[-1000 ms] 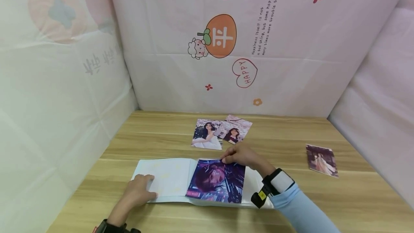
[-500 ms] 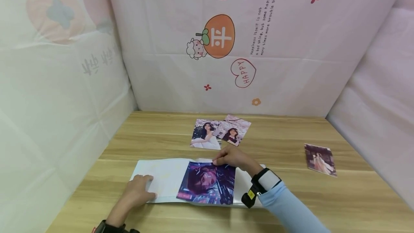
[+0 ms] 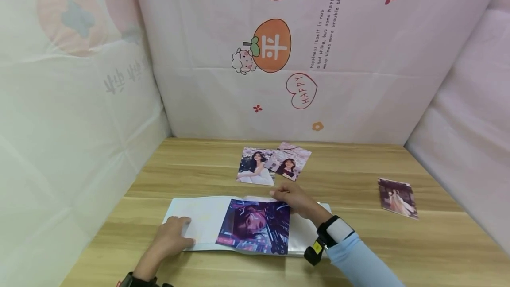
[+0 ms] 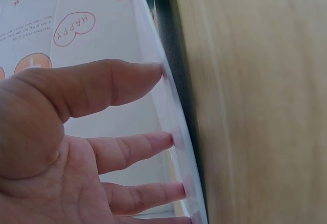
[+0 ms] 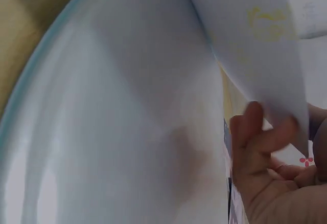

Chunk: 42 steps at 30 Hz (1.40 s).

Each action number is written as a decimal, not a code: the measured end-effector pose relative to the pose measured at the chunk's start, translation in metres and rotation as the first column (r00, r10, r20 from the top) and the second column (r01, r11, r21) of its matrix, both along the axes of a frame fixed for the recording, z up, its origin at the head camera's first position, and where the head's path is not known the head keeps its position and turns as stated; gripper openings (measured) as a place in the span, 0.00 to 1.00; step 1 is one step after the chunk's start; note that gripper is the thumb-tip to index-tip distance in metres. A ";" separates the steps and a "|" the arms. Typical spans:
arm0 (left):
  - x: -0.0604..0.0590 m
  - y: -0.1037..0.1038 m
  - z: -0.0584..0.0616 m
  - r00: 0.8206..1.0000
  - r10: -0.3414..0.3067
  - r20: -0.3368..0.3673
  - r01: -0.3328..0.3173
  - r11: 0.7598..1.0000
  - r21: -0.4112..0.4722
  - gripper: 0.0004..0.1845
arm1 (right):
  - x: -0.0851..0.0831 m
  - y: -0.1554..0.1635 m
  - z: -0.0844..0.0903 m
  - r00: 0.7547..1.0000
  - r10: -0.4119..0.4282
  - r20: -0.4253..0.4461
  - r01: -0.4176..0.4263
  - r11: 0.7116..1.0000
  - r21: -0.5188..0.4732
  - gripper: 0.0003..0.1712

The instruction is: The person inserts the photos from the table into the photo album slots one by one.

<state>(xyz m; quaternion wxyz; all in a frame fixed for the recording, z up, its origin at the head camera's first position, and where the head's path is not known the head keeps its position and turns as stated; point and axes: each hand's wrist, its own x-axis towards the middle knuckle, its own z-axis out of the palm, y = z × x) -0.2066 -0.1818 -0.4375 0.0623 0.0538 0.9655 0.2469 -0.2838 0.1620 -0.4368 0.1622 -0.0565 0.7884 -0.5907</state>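
Observation:
An open photo album (image 3: 199, 211) with a pale blue edge lies near the front of the wooden table. My left hand (image 3: 171, 236) rests on its left page, fingers spread; in the left wrist view the fingertips press on the white page (image 4: 171, 106). A purple-blue photo print (image 3: 255, 227) of a face, turned sideways, lies over the album's middle. My right hand (image 3: 296, 198) pinches the print by its far right corner. From the right wrist, the print's white back (image 5: 260, 45) stands raised above a glossy album page (image 5: 127, 106), held between thumb and fingers.
Two overlapping photos, a person in a white dress (image 3: 255, 167) and one under blossoms (image 3: 288, 163), lie behind the album. Another photo (image 3: 397, 198) lies at the right. White printed cloth (image 3: 215, 101) walls the table at the back and sides.
My right hand has carried the purple-blue print leftward, partly over the left page, then shifted slightly right at its corner. My left hand stays in place.

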 end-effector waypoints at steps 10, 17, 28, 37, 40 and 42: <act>0.000 0.000 -0.001 1.000 -0.001 -0.012 0.001 1.000 0.017 0.30 | 0.036 0.029 -0.003 0.974 0.042 0.221 -0.010 0.989 -0.146 0.26; 0.002 -0.002 -0.002 1.000 -0.008 -0.027 0.009 1.000 0.024 0.29 | 0.065 0.027 -0.004 0.972 0.047 0.231 -0.015 0.990 -0.142 0.32; -0.001 -0.005 -0.002 1.000 -0.020 -0.024 0.021 1.000 0.019 0.30 | 0.069 0.017 -0.009 0.991 -0.009 0.136 0.026 0.992 -0.121 0.22; -0.002 -0.004 0.003 0.999 -0.026 -0.022 0.026 1.000 0.009 0.29 | 0.060 0.006 -0.005 0.993 -0.111 0.039 0.113 0.993 -0.029 0.19; -0.001 -0.004 0.004 0.999 -0.027 -0.025 0.027 1.000 0.014 0.29 | 0.057 0.002 -0.003 0.991 -0.125 0.040 0.126 0.992 -0.013 0.19; 0.000 -0.004 0.004 0.999 -0.028 -0.026 0.029 0.999 0.015 0.29 | 0.055 0.000 -0.002 0.991 -0.127 0.038 0.128 0.992 -0.015 0.19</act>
